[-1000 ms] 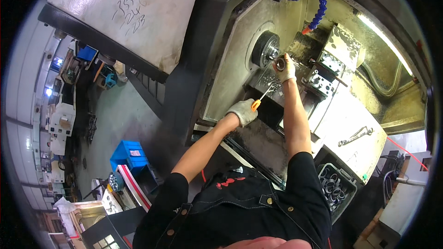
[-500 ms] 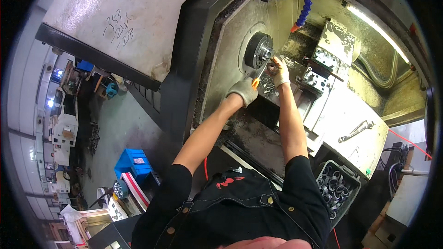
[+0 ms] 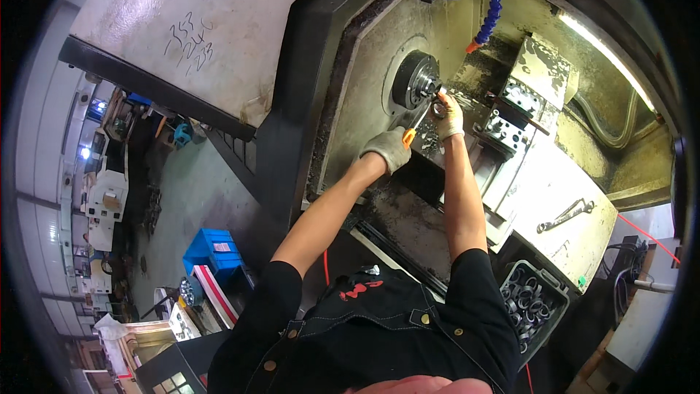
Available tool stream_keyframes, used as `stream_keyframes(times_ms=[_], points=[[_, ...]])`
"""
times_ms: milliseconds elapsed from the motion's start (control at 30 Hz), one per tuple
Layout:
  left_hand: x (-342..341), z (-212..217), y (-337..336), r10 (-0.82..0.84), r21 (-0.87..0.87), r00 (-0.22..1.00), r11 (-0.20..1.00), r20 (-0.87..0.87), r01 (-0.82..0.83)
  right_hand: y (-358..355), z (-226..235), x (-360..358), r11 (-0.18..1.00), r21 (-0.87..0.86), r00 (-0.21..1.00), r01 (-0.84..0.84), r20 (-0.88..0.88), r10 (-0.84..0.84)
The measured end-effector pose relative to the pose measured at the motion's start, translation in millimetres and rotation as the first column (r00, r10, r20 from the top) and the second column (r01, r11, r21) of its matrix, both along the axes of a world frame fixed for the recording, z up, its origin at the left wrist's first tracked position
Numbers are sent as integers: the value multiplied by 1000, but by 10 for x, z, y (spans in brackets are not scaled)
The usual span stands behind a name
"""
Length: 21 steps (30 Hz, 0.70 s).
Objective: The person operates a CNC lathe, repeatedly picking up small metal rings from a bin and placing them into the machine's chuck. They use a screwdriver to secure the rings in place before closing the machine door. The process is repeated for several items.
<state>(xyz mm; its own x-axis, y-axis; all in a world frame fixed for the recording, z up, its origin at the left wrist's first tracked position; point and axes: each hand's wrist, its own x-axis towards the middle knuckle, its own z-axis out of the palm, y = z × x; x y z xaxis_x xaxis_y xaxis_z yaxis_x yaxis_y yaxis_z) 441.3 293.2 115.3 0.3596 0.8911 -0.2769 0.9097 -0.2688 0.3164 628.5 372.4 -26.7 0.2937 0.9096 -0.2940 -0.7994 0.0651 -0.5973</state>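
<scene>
My left hand, in a grey work glove, is closed around a tool with an orange handle. A thin straight shaft runs from it up toward the round dark lathe chuck; the tool's exact kind is unclear. My right hand, in a pale glove with stained fingertips, is closed on a metal ring just right of the chuck. Its fingertips are close to the chuck's shiny nose, but whether they touch it I cannot tell. The shaft's far end is partly hidden by the right fingers.
Right of my hands stands a tool block with bolts. A blue coolant hose curves above. Wrenches lie on the pale machine cover. A grey crate of metal rings stands lower right, a blue bin at left.
My right hand has moved slightly, its fingertips now nearer the chuck's nose. The left hand keeps its grip on the orange-handled tool. The whole view has shifted a little.
</scene>
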Motion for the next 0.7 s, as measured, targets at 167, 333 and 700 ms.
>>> stream_keyframes(times_ms=[167, 333, 700], points=[[-60, -57, -66, 2, -11, 1000, 1000, 10, -2, -114, 252, -23, 997, 48, 992, 57, 114, -62], [-107, -57, -165, 12, -59, 999, 998, -38, -15, -94, 261, 11, 999, 17, 959, -30, 284, 24], [-68, -80, -227, 30, -14, 999, 999, -10, -30, -136, 219, 64, 994, 11, 977, -108, 184, 105]])
